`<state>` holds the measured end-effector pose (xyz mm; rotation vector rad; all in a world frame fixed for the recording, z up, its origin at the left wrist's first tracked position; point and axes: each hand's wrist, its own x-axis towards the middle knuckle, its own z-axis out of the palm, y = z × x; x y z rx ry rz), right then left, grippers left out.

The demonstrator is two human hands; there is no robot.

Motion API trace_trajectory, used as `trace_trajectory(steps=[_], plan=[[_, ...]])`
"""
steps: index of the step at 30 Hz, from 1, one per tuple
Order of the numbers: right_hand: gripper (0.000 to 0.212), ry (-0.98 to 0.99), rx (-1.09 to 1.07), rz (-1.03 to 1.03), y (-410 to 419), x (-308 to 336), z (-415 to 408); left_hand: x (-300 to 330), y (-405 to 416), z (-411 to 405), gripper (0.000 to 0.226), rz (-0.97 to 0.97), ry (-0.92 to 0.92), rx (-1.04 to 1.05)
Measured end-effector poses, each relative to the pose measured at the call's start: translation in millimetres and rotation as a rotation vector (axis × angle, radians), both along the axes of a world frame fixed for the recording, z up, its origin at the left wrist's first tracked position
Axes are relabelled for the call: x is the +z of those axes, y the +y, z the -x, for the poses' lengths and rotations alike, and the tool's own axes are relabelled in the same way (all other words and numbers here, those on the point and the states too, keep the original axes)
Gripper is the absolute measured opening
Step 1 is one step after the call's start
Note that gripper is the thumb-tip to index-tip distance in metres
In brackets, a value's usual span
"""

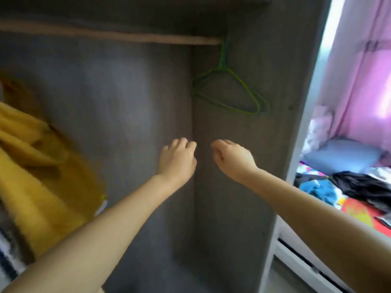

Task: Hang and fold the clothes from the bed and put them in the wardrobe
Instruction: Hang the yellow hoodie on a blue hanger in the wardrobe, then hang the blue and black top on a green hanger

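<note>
I face the open grey wardrobe (127,102). A wooden rail (127,37) crosses its top. Green wire hangers (230,92) hang empty at the rail's right end. A yellow garment (38,166) hangs at the left edge. My left hand (177,159) and my right hand (232,157) reach into the wardrobe side by side, below the hangers, with fingers loosely curled and nothing in them. On the bed (357,212) at the right lie a black garment (364,187) and a blue one (317,187).
The wardrobe's right side panel (296,123) stands between me and the bed. A blue pillow (342,155) and pink curtains (364,70) lie beyond. A striped black-and-white fabric (8,256) shows at the lower left. The bed's white frame (296,254) runs along the lower right.
</note>
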<state>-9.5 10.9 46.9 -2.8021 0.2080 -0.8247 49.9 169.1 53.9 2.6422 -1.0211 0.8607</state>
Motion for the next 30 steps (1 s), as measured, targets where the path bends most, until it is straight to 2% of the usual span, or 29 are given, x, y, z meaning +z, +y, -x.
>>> trace_trajectory(steps=[4, 7, 13, 19, 24, 30], plan=[[0.032, 0.098, -0.191, -0.019, -76, -57, 81, -58, -92, 47, 0.026, 0.095, 0.102, -0.302], [0.032, 0.172, -0.346, -0.121, -133, -104, 147, -107, -161, 101, 0.029, 0.024, 0.181, -0.476], [0.033, 0.298, -0.574, -0.257, -235, -177, 304, -183, -287, 210, 0.033, -0.241, 0.424, -0.583], [0.030, 0.465, -0.724, -0.337, -303, -219, 422, -225, -384, 284, 0.037, -0.314, 0.534, -0.680], [0.032, 0.467, -0.754, -0.398, -341, -235, 447, -241, -435, 305, 0.036, -0.331, 0.595, -0.720], [0.033, 0.530, -0.717, -0.414, -399, -248, 405, -258, -489, 272, 0.036, -0.342, 0.625, -0.690]])
